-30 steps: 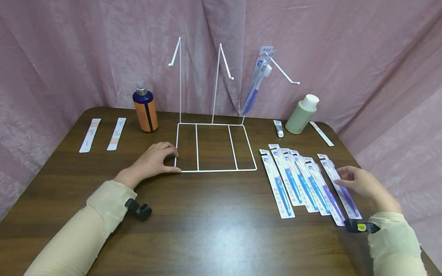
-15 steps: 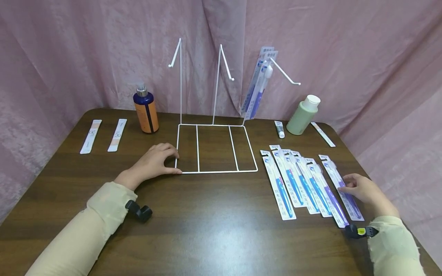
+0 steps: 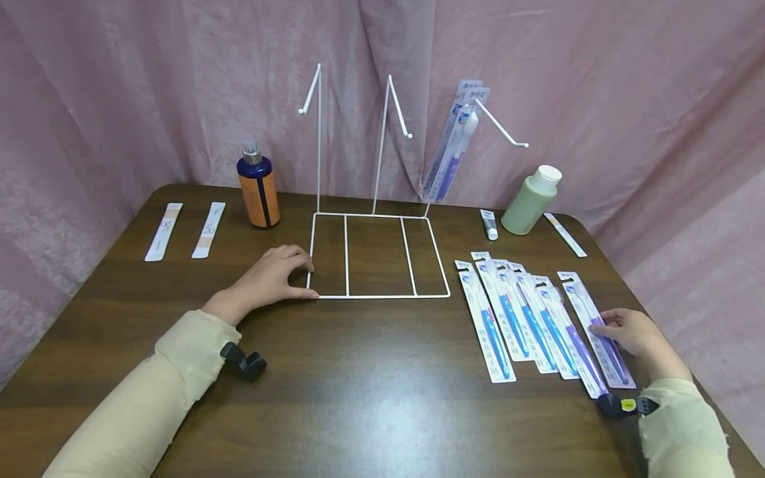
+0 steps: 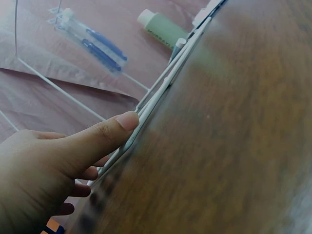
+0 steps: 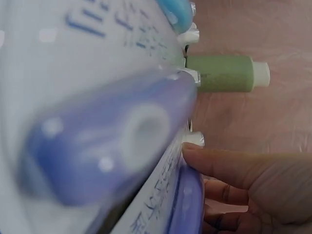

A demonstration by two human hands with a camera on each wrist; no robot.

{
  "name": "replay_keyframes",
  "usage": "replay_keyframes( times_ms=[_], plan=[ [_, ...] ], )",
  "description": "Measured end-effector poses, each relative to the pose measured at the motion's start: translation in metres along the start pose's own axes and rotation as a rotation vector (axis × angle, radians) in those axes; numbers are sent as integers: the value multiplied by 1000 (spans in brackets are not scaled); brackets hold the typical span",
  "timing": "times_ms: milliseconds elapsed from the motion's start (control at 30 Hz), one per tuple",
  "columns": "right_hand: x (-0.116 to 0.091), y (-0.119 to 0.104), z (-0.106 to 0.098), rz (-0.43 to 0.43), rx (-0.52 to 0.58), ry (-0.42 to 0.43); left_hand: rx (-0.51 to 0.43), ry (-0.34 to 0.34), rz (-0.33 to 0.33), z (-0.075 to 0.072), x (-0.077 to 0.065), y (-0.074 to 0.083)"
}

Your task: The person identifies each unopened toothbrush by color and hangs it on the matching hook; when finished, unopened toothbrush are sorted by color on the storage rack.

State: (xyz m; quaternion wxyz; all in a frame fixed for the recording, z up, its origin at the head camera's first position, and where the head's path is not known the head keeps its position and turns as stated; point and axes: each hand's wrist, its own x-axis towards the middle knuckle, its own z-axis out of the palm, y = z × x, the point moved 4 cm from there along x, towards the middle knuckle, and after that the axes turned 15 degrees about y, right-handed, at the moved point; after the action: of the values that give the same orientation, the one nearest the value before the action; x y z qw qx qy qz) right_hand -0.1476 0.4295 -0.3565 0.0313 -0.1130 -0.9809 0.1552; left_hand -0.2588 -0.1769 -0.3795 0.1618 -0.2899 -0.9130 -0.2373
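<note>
My left hand (image 3: 267, 279) holds the near left corner of a white wire display rack (image 3: 382, 297), thumb on the front bar and fingers on the side bar. On the far right, my right hand (image 3: 638, 337) pinches the edge of a packaged purple toothbrush (image 3: 582, 302), which lies on the table. In the right wrist view the thumb (image 5: 219, 163) touches the pack's edge, with curled fingers partly hidden behind it. Several packaged toothbrushes (image 3: 501, 318) lie fanned out to its left. Two toothbrush packs (image 3: 457, 149) hang from the rack's right hook (image 3: 502, 127).
A green bottle (image 3: 528, 202), a small tube (image 3: 489, 226) and a white strip (image 3: 564, 236) are at the back right. At the back left stands an orange and blue bottle (image 3: 259, 192), beside two flat white strips (image 3: 164, 232) (image 3: 208, 230). A pink curtain (image 3: 239, 79) hangs behind the table.
My right hand has slid a little toward me along the purple toothbrush pack. The hanging packs have swung and now hang nearly parallel. My left hand keeps its hold on the rack.
</note>
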Motion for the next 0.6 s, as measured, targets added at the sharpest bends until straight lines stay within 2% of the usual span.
replay_keyframes(
  times_ms=[200, 333, 500, 600],
  plan=[
    [-2, 1, -8, -36, 19, 87, -7, 8, 7, -1, 3, 1],
    [-2, -3, -17, -41, 46, 117, -3, 4, 7, 0, 2, 1],
    [-2, -19, -34, -61, 61, 163, 0, 8, 2, 0, 1, 0],
    [-2, -33, -47, -92, 61, 220, 4, 9, 8, 0, 0, 1]
  ],
)
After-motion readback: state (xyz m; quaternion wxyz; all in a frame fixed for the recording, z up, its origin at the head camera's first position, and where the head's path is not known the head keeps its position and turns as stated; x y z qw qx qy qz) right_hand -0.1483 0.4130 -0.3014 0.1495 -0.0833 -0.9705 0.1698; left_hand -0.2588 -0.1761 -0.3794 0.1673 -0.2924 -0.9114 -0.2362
